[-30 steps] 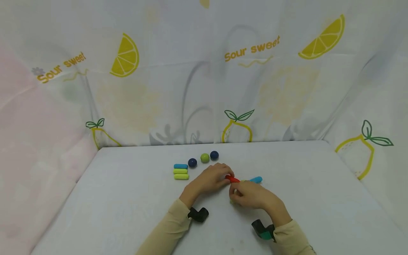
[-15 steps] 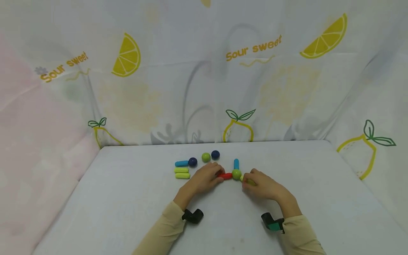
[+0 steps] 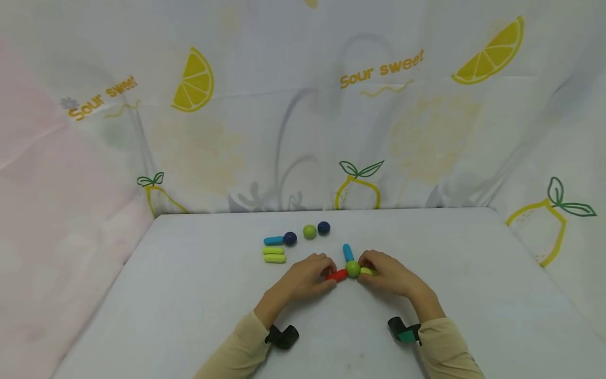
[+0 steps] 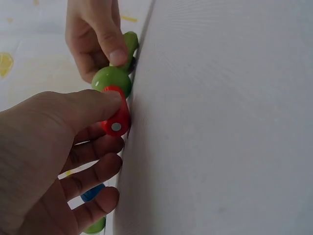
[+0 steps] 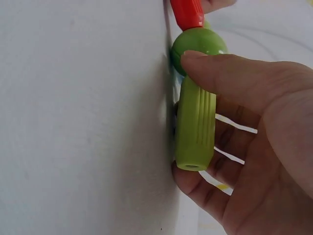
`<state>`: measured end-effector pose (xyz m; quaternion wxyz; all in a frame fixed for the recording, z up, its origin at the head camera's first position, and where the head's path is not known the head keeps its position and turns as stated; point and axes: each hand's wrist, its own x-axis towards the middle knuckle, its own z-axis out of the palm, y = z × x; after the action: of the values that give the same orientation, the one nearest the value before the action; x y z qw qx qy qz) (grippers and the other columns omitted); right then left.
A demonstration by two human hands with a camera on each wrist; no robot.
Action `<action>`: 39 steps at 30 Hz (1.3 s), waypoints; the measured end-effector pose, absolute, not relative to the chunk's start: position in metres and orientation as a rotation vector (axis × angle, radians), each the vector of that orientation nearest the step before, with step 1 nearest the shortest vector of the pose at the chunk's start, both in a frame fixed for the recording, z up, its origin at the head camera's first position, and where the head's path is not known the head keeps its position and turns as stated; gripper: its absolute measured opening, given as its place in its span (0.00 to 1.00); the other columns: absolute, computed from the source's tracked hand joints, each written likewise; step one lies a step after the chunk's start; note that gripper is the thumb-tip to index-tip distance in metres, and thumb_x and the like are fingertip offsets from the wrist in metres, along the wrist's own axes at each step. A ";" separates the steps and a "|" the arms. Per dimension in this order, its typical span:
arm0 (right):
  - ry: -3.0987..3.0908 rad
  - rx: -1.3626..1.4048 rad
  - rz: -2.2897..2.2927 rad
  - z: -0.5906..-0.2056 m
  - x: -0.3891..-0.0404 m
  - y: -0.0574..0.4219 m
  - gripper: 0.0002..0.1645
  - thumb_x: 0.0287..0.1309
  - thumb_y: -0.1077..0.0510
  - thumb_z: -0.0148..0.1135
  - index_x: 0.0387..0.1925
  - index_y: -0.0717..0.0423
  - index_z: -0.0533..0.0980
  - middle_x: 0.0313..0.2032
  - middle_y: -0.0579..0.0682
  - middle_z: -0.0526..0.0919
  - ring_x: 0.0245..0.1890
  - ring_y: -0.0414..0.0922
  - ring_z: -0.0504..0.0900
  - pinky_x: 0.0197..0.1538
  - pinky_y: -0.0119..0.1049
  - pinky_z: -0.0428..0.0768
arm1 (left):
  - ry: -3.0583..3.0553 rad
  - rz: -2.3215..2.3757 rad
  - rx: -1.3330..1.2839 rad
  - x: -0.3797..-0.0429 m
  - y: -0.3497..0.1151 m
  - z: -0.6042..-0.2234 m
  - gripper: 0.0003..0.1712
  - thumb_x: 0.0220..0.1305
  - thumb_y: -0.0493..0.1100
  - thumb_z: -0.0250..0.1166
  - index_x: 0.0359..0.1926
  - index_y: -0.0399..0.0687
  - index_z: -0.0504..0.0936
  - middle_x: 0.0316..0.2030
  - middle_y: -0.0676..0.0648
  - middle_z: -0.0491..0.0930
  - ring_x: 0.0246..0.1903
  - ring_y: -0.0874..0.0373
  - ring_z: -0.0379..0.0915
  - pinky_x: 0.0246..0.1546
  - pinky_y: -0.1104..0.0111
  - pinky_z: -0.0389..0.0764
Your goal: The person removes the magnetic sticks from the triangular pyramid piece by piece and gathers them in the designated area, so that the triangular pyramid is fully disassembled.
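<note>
Key relation: green ball sits btwn the two hands, just above or on the white table (can't tell which), w/ the R hand nearer it; in the right wrist view that thumb overlaps the ball's edge, whereas the L hand is a bit farther off, the red stick bridging the gap.

L hand pinches the red stick, thumb on the near side, index behind, other fingers loosely bent; R hand grips the yellow-green stick by its ball end, thumb one side, fingers behind, tail end left bare.

Axes: red and yellow-green sticks run roughly side to side, meeting the ball from opp. sides, approx. in line (red slants a touch toward the person at its outer end); blue stick points away from the person on the ball's far side, tipped slightly L, neither hand on it.

Judging by that layout, any push or pull btwn the hands would act along the red/yellow-green line; the blue one, standing crosswise, would prob. swing if the ball rolled.
</note>
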<state>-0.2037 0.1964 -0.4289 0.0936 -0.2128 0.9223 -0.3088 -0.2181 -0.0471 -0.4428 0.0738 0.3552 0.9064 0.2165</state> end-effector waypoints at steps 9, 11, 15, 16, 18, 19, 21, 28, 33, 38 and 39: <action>2.741 -0.715 -0.889 -0.431 -0.204 0.195 0.11 0.57 0.54 0.64 0.40 0.53 0.74 0.35 0.44 0.76 0.36 0.39 0.72 0.42 0.35 0.72 | 2.701 0.649 1.090 -0.215 -0.055 -0.444 0.12 0.61 0.52 0.64 0.44 0.56 0.77 0.35 0.59 0.74 0.37 0.67 0.68 0.40 0.76 0.73; 2.740 -0.714 -0.888 -0.431 -0.204 0.195 0.12 0.57 0.53 0.65 0.40 0.52 0.74 0.35 0.44 0.76 0.36 0.39 0.71 0.42 0.35 0.72 | 2.693 0.663 1.080 -0.215 -0.055 -0.444 0.12 0.61 0.52 0.64 0.43 0.56 0.77 0.34 0.60 0.74 0.36 0.68 0.68 0.39 0.77 0.73; 2.739 -0.682 -0.896 -0.432 -0.204 0.191 0.15 0.55 0.49 0.66 0.39 0.53 0.74 0.33 0.44 0.75 0.34 0.39 0.70 0.39 0.32 0.71 | 2.695 0.697 1.084 -0.215 -0.056 -0.445 0.12 0.61 0.52 0.64 0.43 0.56 0.77 0.34 0.59 0.74 0.35 0.68 0.68 0.38 0.77 0.73; 2.740 -0.670 -0.895 -0.432 -0.203 0.189 0.16 0.54 0.47 0.66 0.38 0.52 0.74 0.32 0.43 0.75 0.34 0.39 0.70 0.38 0.31 0.70 | 2.697 0.703 1.088 -0.215 -0.056 -0.445 0.12 0.61 0.52 0.64 0.43 0.56 0.78 0.34 0.59 0.74 0.34 0.68 0.68 0.38 0.77 0.73; 2.748 -0.643 -0.885 -0.433 -0.203 0.186 0.18 0.54 0.44 0.66 0.36 0.52 0.74 0.31 0.43 0.74 0.32 0.39 0.69 0.36 0.30 0.69 | 2.696 0.710 1.097 -0.214 -0.055 -0.446 0.12 0.61 0.52 0.64 0.43 0.55 0.78 0.33 0.59 0.74 0.34 0.68 0.68 0.37 0.77 0.73; 2.751 -0.632 -0.878 -0.434 -0.203 0.184 0.19 0.54 0.42 0.65 0.36 0.52 0.74 0.30 0.43 0.74 0.32 0.39 0.69 0.36 0.30 0.68 | 2.692 0.711 1.104 -0.214 -0.055 -0.446 0.12 0.61 0.51 0.64 0.43 0.55 0.78 0.33 0.59 0.74 0.33 0.68 0.68 0.37 0.77 0.72; 2.760 -0.601 -0.863 -0.434 -0.203 0.180 0.19 0.55 0.40 0.64 0.34 0.51 0.73 0.29 0.43 0.73 0.31 0.39 0.68 0.35 0.31 0.68 | 2.681 0.709 1.111 -0.213 -0.055 -0.446 0.12 0.61 0.51 0.65 0.44 0.54 0.78 0.33 0.58 0.75 0.33 0.67 0.68 0.37 0.78 0.72; 2.765 -0.552 -0.848 -0.435 -0.202 0.175 0.17 0.55 0.42 0.63 0.35 0.50 0.74 0.30 0.42 0.73 0.32 0.39 0.69 0.37 0.33 0.69 | 2.638 0.699 1.147 -0.214 -0.057 -0.444 0.12 0.61 0.50 0.65 0.44 0.54 0.78 0.32 0.58 0.74 0.33 0.67 0.67 0.36 0.79 0.71; 2.755 -0.582 -0.843 -0.435 -0.202 0.177 0.17 0.55 0.42 0.63 0.37 0.49 0.74 0.31 0.42 0.74 0.33 0.39 0.70 0.38 0.33 0.69 | 2.611 0.704 1.155 -0.214 -0.059 -0.444 0.12 0.61 0.49 0.64 0.45 0.54 0.78 0.32 0.58 0.74 0.32 0.67 0.67 0.35 0.79 0.70; 2.749 -0.615 -0.837 -0.435 -0.202 0.177 0.16 0.56 0.42 0.62 0.38 0.48 0.75 0.32 0.41 0.74 0.34 0.39 0.70 0.38 0.33 0.69 | 2.580 0.730 1.128 -0.215 -0.061 -0.442 0.12 0.62 0.48 0.64 0.46 0.54 0.78 0.32 0.58 0.74 0.32 0.67 0.67 0.34 0.79 0.70; 2.749 -0.622 -0.837 -0.435 -0.202 0.177 0.16 0.56 0.42 0.62 0.38 0.48 0.75 0.32 0.41 0.74 0.34 0.39 0.70 0.38 0.32 0.69 | 2.574 0.735 1.126 -0.215 -0.061 -0.442 0.12 0.62 0.48 0.64 0.46 0.54 0.78 0.31 0.58 0.74 0.32 0.67 0.67 0.34 0.78 0.71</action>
<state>-0.2016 0.1766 -0.4345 0.1007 -0.2104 0.9302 -0.2834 -0.2153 -0.0612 -0.4419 0.1186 0.3849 0.8801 0.2514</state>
